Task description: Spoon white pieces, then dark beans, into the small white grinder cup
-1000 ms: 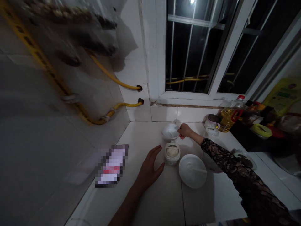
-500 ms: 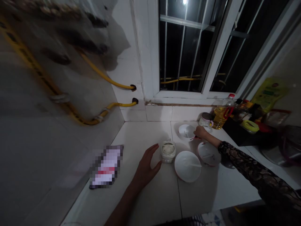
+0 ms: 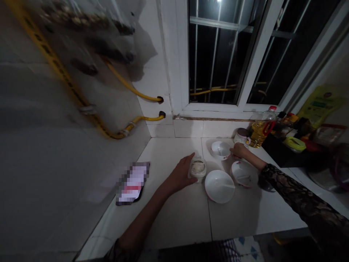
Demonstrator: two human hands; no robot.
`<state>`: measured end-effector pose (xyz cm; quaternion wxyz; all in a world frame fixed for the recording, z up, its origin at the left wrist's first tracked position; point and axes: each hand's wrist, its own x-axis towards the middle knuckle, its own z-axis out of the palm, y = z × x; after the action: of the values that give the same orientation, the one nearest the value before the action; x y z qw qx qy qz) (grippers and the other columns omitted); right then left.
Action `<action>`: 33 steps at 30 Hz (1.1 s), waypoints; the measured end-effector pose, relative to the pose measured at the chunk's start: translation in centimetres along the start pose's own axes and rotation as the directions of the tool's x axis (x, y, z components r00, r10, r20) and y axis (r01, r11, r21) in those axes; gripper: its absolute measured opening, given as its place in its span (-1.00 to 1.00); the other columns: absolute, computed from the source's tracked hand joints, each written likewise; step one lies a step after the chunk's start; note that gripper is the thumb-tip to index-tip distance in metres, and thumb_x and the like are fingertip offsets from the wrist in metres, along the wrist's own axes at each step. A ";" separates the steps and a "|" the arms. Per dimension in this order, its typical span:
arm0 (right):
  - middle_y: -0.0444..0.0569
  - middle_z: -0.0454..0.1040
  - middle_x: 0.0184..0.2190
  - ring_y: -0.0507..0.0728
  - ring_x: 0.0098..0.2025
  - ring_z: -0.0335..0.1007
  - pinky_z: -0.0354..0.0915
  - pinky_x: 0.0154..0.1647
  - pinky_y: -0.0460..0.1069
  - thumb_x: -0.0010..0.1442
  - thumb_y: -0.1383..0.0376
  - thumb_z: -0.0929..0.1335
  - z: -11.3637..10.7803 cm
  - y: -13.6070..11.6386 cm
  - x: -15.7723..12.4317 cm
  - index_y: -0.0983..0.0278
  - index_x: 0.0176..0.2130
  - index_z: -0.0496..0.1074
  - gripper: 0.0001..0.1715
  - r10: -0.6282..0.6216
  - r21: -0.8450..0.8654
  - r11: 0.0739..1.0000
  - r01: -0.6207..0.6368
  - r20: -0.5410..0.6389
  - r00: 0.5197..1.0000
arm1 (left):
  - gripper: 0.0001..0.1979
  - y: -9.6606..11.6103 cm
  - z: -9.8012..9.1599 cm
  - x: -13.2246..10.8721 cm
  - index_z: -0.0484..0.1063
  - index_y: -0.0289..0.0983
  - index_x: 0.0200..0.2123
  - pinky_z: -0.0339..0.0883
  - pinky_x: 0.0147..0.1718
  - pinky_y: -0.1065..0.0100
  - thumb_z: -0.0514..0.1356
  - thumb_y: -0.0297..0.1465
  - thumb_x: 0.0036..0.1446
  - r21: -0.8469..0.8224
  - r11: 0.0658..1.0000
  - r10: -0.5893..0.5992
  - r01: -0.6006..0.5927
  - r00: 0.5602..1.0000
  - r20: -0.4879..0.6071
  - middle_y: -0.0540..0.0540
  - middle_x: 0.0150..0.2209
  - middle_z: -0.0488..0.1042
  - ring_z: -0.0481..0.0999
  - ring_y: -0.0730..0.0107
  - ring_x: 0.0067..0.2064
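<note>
My left hand curls around a small open jar of whitish food on the white counter. My right hand, in a dark patterned sleeve, rests closed at the right rim of a small white bowl at the back; what its fingers hold is hidden. A large white bowl with a white spoon in it sits right of the jar. Another white bowl with a reddish rim lies just below my right wrist.
A blurred flat packet lies on the counter's left. An oil bottle, a lidded jar and several containers stand at the back right by a dark tray. Yellow hoses run along the left wall. A barred window is behind.
My left hand moved forward from beside the jar and closed around it. My right hand shifted slightly right along the back bowl's rim.
</note>
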<state>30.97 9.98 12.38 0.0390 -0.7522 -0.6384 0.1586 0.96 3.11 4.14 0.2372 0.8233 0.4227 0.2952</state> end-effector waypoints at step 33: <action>-0.07 0.49 -0.58 0.11 -0.52 0.38 0.31 -0.50 -0.07 0.03 -0.10 0.35 15.1 9.8 -17.2 0.35 -0.20 0.52 -0.40 0.302 0.835 0.535 0.125 -0.328 0.895 | 0.20 -4.8 1.8 11.6 -0.13 -0.22 0.39 0.20 0.18 0.05 0.47 -0.40 -0.26 -0.292 0.947 -0.123 0.136 0.991 0.061 -0.26 0.23 0.31 0.34 -0.04 0.21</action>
<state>33.55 -10.71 -1.24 0.5273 -0.6872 -0.4172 0.2749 4.94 15.12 3.11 0.3851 0.7553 0.4219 0.3213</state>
